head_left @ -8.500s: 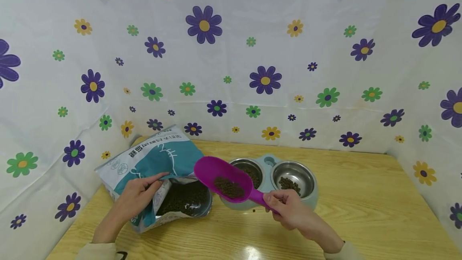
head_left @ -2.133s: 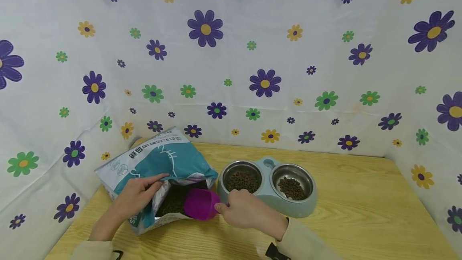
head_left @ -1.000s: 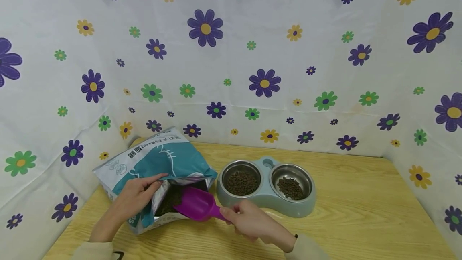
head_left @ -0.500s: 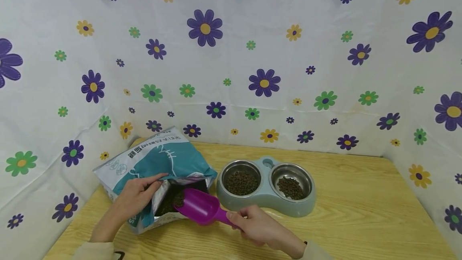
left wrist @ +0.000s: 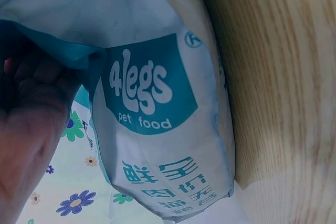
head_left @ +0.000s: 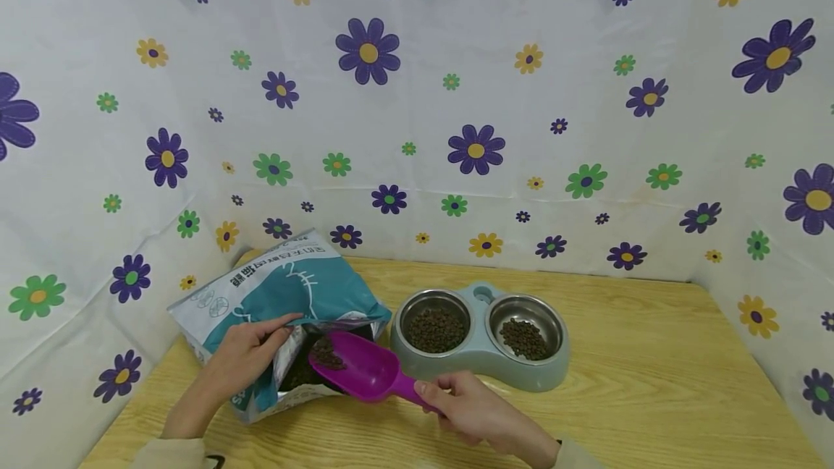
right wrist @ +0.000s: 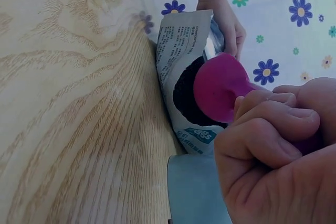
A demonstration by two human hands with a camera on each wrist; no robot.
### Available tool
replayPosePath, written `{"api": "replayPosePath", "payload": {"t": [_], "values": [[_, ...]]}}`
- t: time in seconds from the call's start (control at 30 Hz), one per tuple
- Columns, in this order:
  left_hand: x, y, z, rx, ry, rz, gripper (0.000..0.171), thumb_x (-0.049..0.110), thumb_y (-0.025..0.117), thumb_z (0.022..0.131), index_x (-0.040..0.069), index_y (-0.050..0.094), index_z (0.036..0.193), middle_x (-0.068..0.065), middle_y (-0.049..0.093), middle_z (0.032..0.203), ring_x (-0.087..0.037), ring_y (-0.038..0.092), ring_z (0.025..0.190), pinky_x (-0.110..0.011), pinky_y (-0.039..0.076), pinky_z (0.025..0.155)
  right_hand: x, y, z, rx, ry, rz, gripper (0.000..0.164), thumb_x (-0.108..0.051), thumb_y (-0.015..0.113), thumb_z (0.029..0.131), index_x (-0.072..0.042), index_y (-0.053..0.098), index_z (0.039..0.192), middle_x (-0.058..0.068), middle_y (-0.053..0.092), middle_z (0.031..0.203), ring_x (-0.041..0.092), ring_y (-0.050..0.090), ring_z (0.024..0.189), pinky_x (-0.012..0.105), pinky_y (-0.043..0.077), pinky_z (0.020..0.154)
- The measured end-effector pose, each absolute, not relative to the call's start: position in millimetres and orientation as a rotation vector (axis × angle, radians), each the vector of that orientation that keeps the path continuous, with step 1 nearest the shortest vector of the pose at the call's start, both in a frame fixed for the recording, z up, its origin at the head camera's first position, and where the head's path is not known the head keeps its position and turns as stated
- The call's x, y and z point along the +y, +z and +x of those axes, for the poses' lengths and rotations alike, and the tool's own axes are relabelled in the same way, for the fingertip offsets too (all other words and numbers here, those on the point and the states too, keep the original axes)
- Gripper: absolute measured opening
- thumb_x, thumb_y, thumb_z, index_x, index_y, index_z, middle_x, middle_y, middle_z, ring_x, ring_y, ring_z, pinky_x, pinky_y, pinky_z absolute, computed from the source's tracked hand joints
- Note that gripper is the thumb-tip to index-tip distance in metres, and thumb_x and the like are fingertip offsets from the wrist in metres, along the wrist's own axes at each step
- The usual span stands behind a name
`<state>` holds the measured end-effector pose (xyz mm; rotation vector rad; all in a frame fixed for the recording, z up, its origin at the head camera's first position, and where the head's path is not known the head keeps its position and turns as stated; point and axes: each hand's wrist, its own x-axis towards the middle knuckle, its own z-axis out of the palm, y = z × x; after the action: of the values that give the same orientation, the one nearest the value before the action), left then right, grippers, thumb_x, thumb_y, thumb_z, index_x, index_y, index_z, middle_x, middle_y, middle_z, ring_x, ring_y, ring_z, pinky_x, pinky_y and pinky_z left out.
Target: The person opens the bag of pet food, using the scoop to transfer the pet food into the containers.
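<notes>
Kibble (head_left: 326, 353) is lying in the magenta scoop (head_left: 373, 375) at the mouth of the pet-food bag (head_left: 319, 292), and I am watching the right hand (head_left: 478, 415) holding the scoop's handle in curled fingers while the left hand (head_left: 239, 360) is gripping the bag's edge, the double bowl (head_left: 481, 337) standing beside the bag on the bench (head_left: 651, 368).

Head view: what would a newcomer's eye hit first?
Probably the magenta plastic scoop, gripped in the right hand with brown kibble at its tip, at the open mouth of the teal-and-white pet food bag on the left. Next, the pale blue double stand with two round steel bowls, both holding kibble, right of the bag. The white backdrop with purple, yellow and green flowers fills everything behind.
</notes>
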<state>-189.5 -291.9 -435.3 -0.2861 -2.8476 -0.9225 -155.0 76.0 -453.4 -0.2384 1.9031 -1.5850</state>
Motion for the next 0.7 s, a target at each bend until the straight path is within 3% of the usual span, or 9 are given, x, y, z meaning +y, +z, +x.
{"api": "replayPosePath", "payload": {"t": [0.7], "values": [[-292.8, -439.4, -189.0, -2.813, -0.924, -0.334, 0.032, 0.019, 0.051, 0.107, 0.018, 0.073, 0.131, 0.014, 0.031, 0.051, 0.000, 0.022, 0.044, -0.023, 0.027, 0.042, 85.2, -452.1, -155.5, 1.945, -1.658, -0.344, 0.058, -0.045, 0.060, 0.102, 0.013, 0.059, 0.102, -0.005, 0.042, 0.057, 0.008, 0.026, 0.044, 0.022, 0.022, 0.040]]}}
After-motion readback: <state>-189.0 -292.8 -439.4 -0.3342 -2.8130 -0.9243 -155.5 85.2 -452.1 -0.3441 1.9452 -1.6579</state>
